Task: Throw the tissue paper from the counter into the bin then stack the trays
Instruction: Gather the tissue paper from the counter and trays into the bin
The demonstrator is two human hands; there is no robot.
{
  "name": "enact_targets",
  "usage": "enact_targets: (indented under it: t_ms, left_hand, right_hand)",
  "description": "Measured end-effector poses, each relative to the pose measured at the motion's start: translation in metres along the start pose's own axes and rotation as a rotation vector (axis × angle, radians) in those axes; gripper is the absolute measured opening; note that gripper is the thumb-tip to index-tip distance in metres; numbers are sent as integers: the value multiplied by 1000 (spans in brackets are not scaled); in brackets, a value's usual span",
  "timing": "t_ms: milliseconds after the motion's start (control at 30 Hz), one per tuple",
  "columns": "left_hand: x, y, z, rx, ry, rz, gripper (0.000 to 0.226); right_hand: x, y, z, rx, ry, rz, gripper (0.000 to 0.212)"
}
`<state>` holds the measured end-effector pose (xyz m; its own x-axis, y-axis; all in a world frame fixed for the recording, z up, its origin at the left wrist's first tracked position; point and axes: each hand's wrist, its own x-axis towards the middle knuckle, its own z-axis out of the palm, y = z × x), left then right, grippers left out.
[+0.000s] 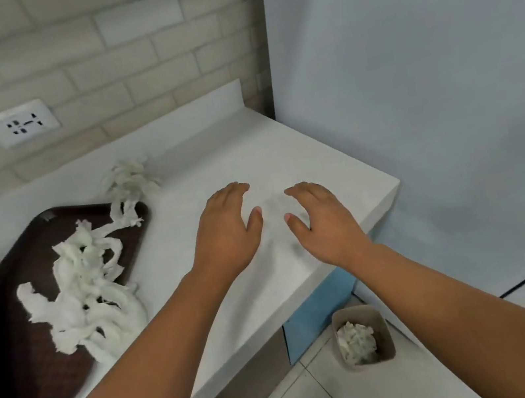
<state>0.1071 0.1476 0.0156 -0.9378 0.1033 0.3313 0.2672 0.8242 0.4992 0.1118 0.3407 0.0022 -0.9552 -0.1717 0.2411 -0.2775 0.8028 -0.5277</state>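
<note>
Head view: left hand [228, 229] and right hand [322, 220] hover mid-frame over the counter [246, 153], fingers loosely spread, holding nothing. Tissue paper [85, 291] sprawls across the brown tray [33, 376] at lower left; more lies in the bin [353, 311] at lower right. The tray's corner mark is too blurred to read.

Shredded white tissue [85, 291] across brown tray [31, 359]
</note>
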Motion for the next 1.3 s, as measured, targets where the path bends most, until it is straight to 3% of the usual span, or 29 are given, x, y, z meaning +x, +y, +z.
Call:
enact_targets:
  t_ms: [333,600,867,1000,1133,1300]
  left_hand:
    - [5,-189,-86,84,-70,-85,40]
    - [43,-293,-95,99,-108,-205,45]
    - [98,-326,-85,116,-184,-394,54]
    - [103,-338,-80,43,-219,-382,32]
    - [101,-334,-91,-86,-68,-346,19]
    - [97,-301,-124,-473,51,-351,12]
  right_hand:
    - [79,-138,140,57,-158,-89,41]
    - [129,-183,208,47,-232,-66,40]
    - [153,-189,237,74,-250,-17,40]
    - [161,-186,246,118,-235,26,40]
    - [169,-186,249,157,-192,84,37]
    - [183,-206,228,621,-119,330,38]
